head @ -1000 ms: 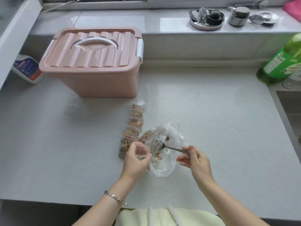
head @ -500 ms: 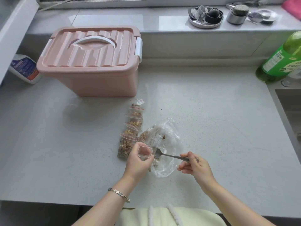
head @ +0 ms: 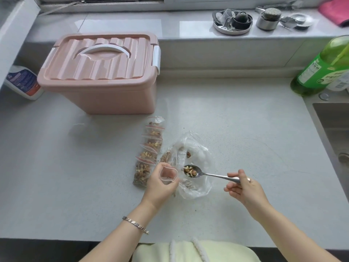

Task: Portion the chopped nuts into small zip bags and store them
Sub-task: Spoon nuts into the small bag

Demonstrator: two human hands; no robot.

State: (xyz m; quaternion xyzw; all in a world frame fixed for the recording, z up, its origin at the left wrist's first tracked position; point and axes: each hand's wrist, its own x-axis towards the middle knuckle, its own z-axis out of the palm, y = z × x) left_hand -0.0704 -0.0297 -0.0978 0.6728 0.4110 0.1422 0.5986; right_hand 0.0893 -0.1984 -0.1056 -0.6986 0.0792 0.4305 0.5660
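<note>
My left hand (head: pixel 160 185) holds a small clear zip bag (head: pixel 168 173) with its mouth pulled open. My right hand (head: pixel 243 188) grips the handle of a metal spoon (head: pixel 193 172). The spoon's bowl carries chopped nuts and hovers just right of the small bag's mouth. Under the spoon lies a large crumpled clear bag (head: pixel 194 159) with a few nut pieces left in it. A row of several filled zip bags (head: pixel 149 150) with red seal lines lies overlapped on the counter to the left of the large bag.
A pink lidded storage box (head: pixel 100 72) stands at the back left, a white spray bottle (head: pixel 21 82) beside it. A green bottle (head: pixel 321 69) and the sink (head: pixel 334 125) are at the right. Metal kitchen items (head: pixel 232 20) sit on the window ledge.
My right hand has drawn the spoon out of the large bag, loaded with nuts, and raised it beside the open small bag. My left hand has stayed in place.
</note>
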